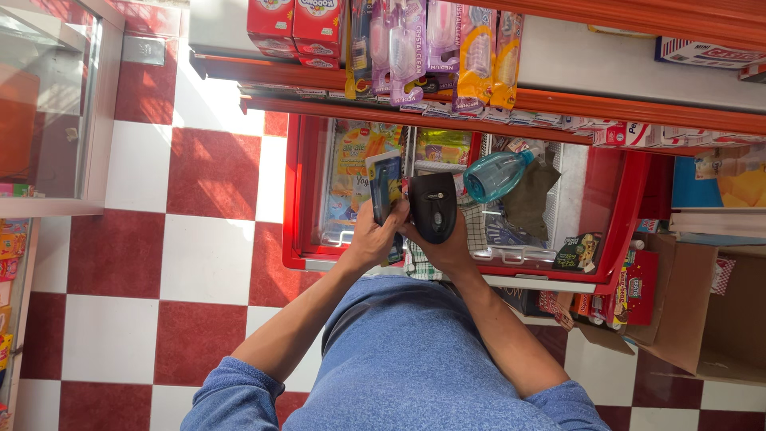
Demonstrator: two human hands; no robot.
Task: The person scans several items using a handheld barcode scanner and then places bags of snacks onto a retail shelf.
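Observation:
My left hand (371,239) holds a flat carded package (384,185) with a blue and yellow front, standing upright in my fingers. My right hand (447,251) grips a black hand-held scanner (433,206), whose head sits right beside the package. Both hands are raised over the glass lid of a red chest freezer (294,199). My blue sleeves and shirt fill the bottom of the view.
A blue spray bottle (495,175) and a dark cloth (531,199) lie on the freezer lid. Above hang carded toothbrushes (435,48) on a wooden shelf (638,112). An open cardboard box (686,311) stands at right. A glass display case (48,112) stands left on red-and-white floor tiles.

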